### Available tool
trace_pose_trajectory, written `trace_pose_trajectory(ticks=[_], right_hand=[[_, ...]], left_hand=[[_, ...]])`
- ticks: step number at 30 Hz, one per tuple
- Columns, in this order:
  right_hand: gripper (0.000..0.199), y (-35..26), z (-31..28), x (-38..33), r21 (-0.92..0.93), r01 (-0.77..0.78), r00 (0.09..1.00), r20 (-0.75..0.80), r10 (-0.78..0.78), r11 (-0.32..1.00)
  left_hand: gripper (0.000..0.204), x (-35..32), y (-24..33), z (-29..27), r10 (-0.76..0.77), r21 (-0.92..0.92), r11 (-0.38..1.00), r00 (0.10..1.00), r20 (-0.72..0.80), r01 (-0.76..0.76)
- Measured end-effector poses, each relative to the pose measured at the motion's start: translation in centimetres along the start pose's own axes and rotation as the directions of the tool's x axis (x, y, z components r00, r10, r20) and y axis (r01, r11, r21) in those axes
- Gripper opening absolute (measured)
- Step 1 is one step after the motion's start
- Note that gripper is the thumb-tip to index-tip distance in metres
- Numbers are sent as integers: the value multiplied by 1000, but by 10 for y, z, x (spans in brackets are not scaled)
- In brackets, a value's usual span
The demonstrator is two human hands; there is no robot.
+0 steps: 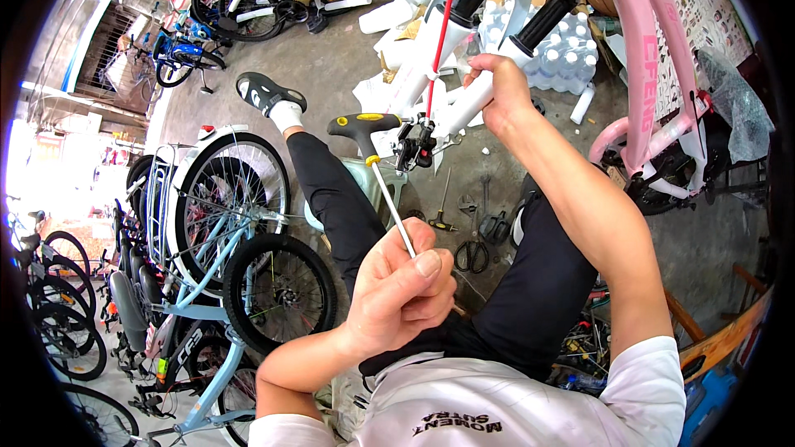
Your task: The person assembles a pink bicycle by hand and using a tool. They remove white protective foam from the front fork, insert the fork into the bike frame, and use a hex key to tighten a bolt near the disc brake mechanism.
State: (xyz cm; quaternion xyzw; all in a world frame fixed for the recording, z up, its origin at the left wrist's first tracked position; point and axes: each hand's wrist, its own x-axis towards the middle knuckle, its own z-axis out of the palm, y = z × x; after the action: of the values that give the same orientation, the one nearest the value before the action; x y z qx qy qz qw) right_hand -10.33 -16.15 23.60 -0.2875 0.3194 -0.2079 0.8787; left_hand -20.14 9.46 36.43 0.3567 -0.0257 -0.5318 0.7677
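My left hand (pixel 402 291) is closed round the thin steel shaft of a T-handle hex key (pixel 387 192). The key's black and yellow handle points away from me, beside a black brake caliper (pixel 416 147). A red cable (pixel 443 26) runs up from the caliper. My right hand (pixel 505 98) is wrapped round one white leg of a suspension fork (pixel 474 108), close to where the black tube enters it. The fork slants up towards a pink bicycle frame (pixel 633 50). The hex key's tip is hidden in my left fist.
Between my legs lie scissors (pixel 471 257), wrenches (pixel 485 189) and another T-handle tool (pixel 442 222). Wrapped water bottles (pixel 563 56) stand behind the fork. Light blue bicycle parts and wheels (pixel 280 294) crowd the left. A wooden edge (pixel 729 335) is at the right.
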Motion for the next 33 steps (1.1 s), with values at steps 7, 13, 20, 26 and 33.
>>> trace_pose_trajectory(ticks=[7,13,20,26,33], right_hand=[[12,-4,1,-6,-1,15,1000,25,-15,1000],[12,-3,-3,-1,-6,16,998,63,-16,1000],[13,-4,-2,-5,-25,7,998,65,-6,1000],[12,-3,-2,-4,-17,5,997,81,-4,1000],[8,-8,-5,-2,-39,-4,993,114,8,999]], left_hand=[[23,-5,3,-14,-15,324,943,985,-173,71],[26,-7,8,-30,-19,416,902,974,-227,114],[28,-9,15,-37,-6,550,820,963,-271,160],[28,-14,18,-51,4,609,775,962,-274,170],[28,-10,23,-57,41,731,665,969,-243,155]])
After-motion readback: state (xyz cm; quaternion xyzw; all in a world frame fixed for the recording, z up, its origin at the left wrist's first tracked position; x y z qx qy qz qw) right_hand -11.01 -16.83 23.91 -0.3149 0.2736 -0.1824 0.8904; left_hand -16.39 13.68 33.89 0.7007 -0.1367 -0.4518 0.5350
